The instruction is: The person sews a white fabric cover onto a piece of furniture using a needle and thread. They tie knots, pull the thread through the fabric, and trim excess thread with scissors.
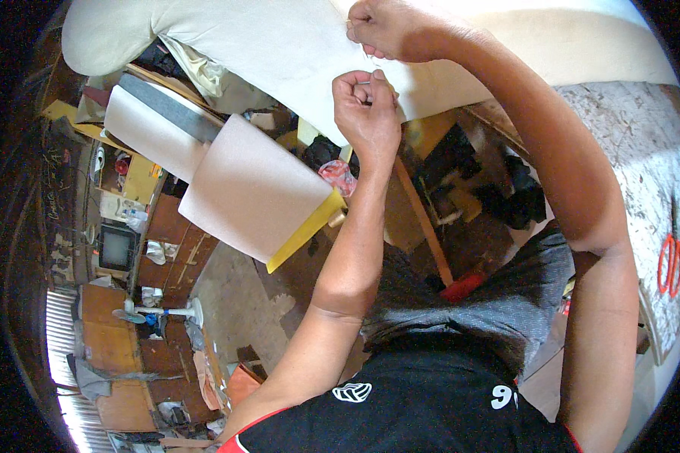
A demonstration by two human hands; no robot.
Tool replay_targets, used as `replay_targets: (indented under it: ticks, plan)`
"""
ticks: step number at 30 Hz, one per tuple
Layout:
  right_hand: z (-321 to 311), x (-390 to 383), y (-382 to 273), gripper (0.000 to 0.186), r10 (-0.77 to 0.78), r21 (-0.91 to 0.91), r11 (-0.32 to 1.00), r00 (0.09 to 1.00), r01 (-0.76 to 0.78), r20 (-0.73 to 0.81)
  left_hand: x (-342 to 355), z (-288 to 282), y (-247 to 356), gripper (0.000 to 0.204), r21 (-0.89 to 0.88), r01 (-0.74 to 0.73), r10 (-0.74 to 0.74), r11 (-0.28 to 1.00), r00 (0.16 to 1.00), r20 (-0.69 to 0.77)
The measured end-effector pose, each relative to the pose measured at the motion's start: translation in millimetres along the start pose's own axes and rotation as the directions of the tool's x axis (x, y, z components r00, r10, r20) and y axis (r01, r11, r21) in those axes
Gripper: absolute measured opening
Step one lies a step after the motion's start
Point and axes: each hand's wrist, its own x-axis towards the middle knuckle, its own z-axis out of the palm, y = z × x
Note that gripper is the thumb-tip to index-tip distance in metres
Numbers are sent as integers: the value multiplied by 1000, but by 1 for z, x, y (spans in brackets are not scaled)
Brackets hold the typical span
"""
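A large cream-white padded piece (249, 45), soft and rounded at its left end, stretches across the top of the head view. Close to its near edge, my left hand (368, 113) is closed, thumb against curled fingers. My right hand (400, 30) is above and slightly to the right, fingers curled and pressed together over the padded surface. A thin white thread (372, 59) shows in the small gap between both hands and seems pinched by each. Its ends are hidden in the fingers.
Red-handled scissors (670, 264) lie on a grey-white worn surface (619, 121) at the right. A pale pink board-like panel (257, 189) with a yellow edge stands left of my left forearm. Dark scraps and a pink plastic bag (338, 177) lie below. A white fan (162, 311) is farther left.
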Motion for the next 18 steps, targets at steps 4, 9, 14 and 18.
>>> replay_targets:
  ticks: [4,9,14,18]
  plan:
    - [0,-10,6,26,53,413,910,998,-35,-31,-4,-2,11,7,-69,105,-104,992,994,16]
    - [1,-6,10,22,51,495,869,998,-25,-38,-3,-2,32,16,-29,264,-261,964,962,77]
    - [3,10,25,21,3,399,916,995,-41,96,1,-2,39,21,36,353,-355,935,930,97]
    - [7,13,27,21,33,466,880,990,-94,137,2,-1,38,28,143,315,-324,938,945,41]
